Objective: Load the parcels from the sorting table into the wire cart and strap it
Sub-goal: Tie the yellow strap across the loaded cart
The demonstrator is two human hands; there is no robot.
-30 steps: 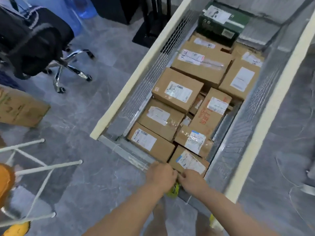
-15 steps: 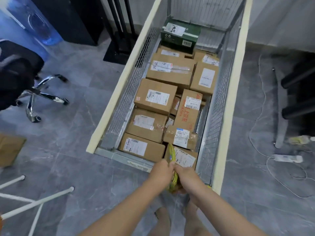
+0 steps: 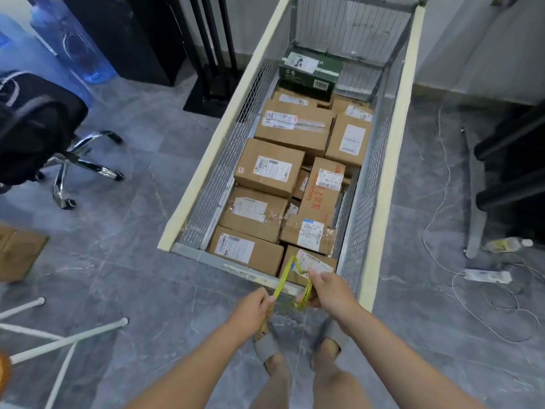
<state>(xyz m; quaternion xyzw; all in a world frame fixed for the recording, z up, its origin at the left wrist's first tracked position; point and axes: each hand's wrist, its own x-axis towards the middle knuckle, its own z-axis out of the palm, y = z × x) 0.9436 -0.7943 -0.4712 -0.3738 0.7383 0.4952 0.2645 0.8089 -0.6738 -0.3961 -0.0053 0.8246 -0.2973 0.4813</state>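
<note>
The wire cart point(image 3: 203, 169) with cream top rails stands in front of me, holding several brown cardboard parcels point(image 3: 269, 166) and a dark green box point(image 3: 309, 73) at its far end. At the cart's near end I hold a yellow strap point(image 3: 286, 276) between both hands. My left hand point(image 3: 253, 308) grips the strap's lower part. My right hand point(image 3: 327, 290) pinches its upper loops, which rise in a peak over the nearest parcel point(image 3: 312, 262).
A black office chair point(image 3: 44, 134) stands at left, with blue water bottles point(image 3: 73, 39) behind it. A cardboard box point(image 3: 17, 252) and white rack legs point(image 3: 59, 340) lie lower left. Cables, a power strip point(image 3: 486, 276) and a bottle point(image 3: 507, 245) are on the floor at right.
My hands have drawn apart and the yellow strap, bunched between them before, now stretches out in loops. The view has swung so the cart lies straight ahead.
</note>
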